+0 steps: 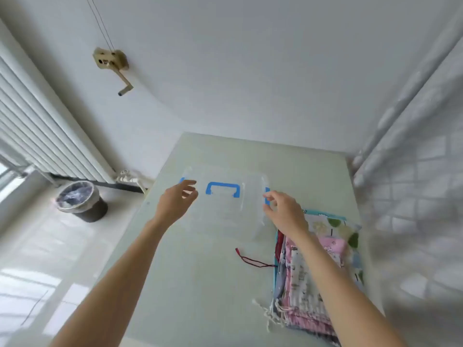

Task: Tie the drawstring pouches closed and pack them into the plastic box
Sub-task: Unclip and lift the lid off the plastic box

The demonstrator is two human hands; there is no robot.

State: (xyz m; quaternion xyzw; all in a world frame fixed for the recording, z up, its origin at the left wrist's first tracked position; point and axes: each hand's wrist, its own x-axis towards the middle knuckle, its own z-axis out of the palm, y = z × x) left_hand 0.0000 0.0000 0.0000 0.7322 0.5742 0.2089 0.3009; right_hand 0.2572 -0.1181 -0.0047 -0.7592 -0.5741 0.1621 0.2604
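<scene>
I'm reaching my left hand (179, 196) and right hand (280, 209), fingers loose and seemingly holding nothing, to the plastic box (225, 209) latches, to unclip it; pouches (313, 266) waiting at four o'clock.

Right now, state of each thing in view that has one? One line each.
plastic box: lid on, blue handle lying flat, sits on the table.
pouches: stacked flat beside the box, none packed, drawstrings loose.
left hand: open, at the box's left latch.
right hand: fingers curled at the right latch; grip unclear.
trash bin: lined, on the floor.
</scene>
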